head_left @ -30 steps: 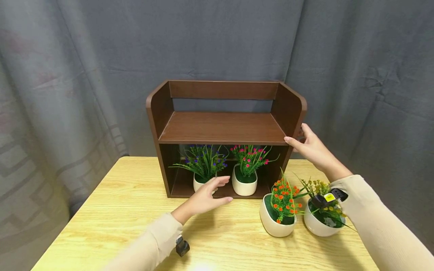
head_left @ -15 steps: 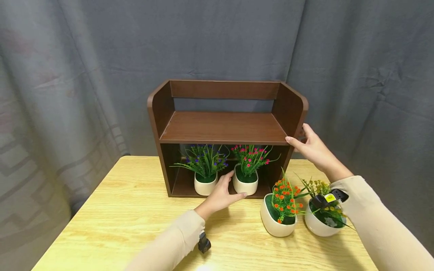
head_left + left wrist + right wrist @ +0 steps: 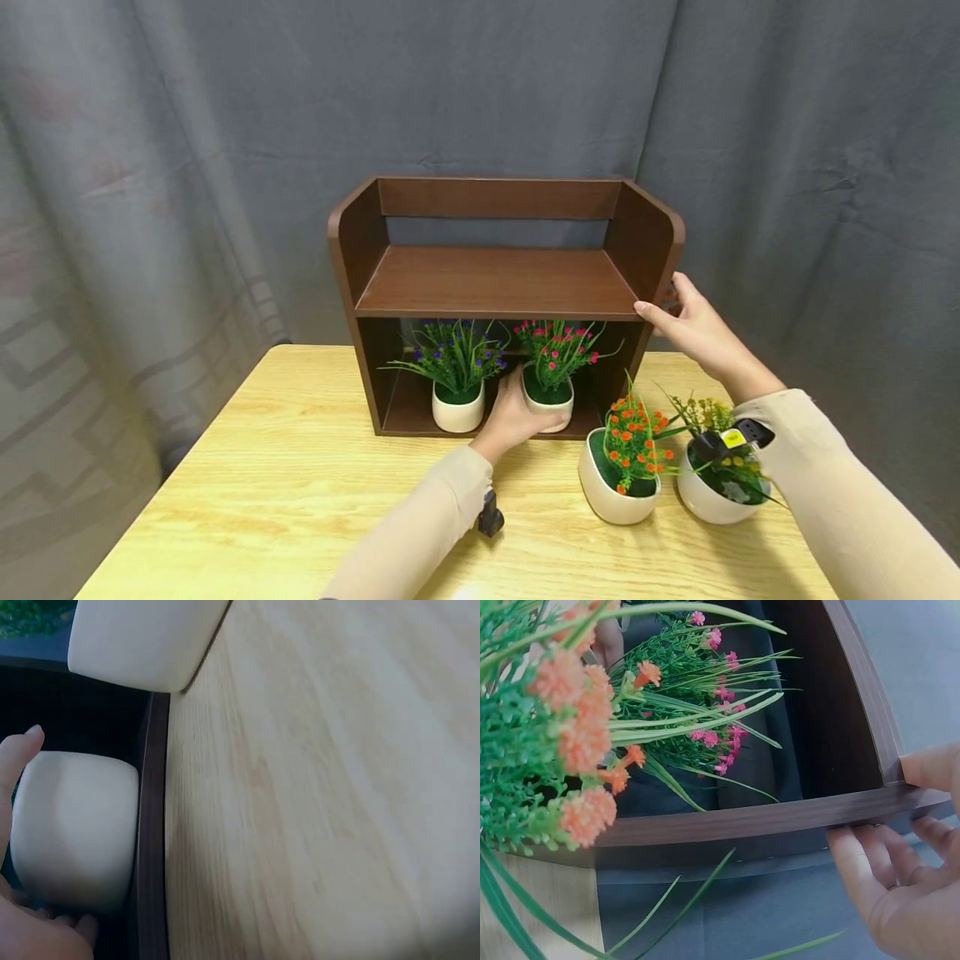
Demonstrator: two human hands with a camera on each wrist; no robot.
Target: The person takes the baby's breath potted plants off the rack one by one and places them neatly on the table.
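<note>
My left hand reaches into the lower compartment of the brown wooden shelf. It grips the white pot of a pink-flowered artificial plant, thumb on one side and fingers on the other. Left of it in the same compartment is a purple-flowered potted plant. My right hand holds the shelf's right side panel, its thumb at the front edge by the upper board and its fingers along the outer face, as the right wrist view shows.
An orange-flowered potted plant stands on the wooden table before the shelf's right corner. Beside it, partly under my right forearm, is a yellow-flowered potted plant. A grey curtain hangs behind.
My left hand has moved right and inward, from before the purple-flowered plant to the pink-flowered plant's pot, and now grips it. My right hand stays on the shelf's side.
</note>
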